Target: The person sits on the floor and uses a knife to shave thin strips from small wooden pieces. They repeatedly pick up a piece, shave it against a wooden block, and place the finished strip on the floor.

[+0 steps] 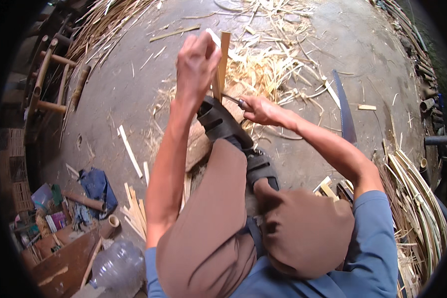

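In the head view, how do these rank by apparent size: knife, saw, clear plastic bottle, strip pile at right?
Largest to smallest:
1. strip pile
2. clear plastic bottle
3. saw
4. knife, partly covered by the right hand

Held strip (224,57) golden tan; thin blade (230,98) dark grey; shavings (265,74) pale straw yellow; trousers (203,218) plain brown; shirt (375,231) plain blue; footwear (222,121) black; floor (352,35) mottled grey; saw blade (344,107) bluish; cloth (98,187) navy
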`<state>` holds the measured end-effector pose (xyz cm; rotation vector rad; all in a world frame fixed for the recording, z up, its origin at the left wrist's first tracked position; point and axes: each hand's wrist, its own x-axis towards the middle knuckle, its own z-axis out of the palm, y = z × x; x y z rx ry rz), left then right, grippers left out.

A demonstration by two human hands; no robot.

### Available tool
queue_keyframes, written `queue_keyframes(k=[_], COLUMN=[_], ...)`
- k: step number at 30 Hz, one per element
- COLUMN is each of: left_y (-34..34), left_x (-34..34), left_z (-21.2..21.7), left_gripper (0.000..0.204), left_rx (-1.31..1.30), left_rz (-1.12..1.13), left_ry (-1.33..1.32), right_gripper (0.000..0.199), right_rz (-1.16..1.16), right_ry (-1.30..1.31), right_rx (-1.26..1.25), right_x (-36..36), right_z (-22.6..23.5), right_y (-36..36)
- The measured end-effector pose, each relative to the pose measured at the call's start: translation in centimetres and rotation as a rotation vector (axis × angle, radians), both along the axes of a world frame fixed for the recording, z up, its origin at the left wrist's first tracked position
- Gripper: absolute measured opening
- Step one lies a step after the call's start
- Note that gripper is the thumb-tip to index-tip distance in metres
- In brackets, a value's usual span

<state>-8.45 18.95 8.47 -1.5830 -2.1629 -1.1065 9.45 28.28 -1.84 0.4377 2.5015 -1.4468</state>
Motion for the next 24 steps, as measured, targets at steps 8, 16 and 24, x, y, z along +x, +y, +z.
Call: queue_keyframes(k=[8, 16, 24], left_y=[0.9, -3.6, -7.1], left_x=[0.2, 1.7, 1.9], left_z=[0.9, 1.0, 0.7], left_gripper=[0.016, 0.017, 0.015], left_rx=[-0.229, -0.098, 0.088], left_rz=[-0.071, -0.031, -0.003], left_ry=[-0.338, -0.396, -0.484], right_gripper=[0.013, 0.021, 0.024], right_rz=[-0.012, 0.022, -0.029], right_ry=[-0.107, 0.212, 0.129], right_rx=[-0.212, 0.123, 0.005], right_x=[1.3, 1.7, 1.5], right_z=[-3.6, -6.2, -5.7], right_y=[-1.6, -1.6, -3.9])
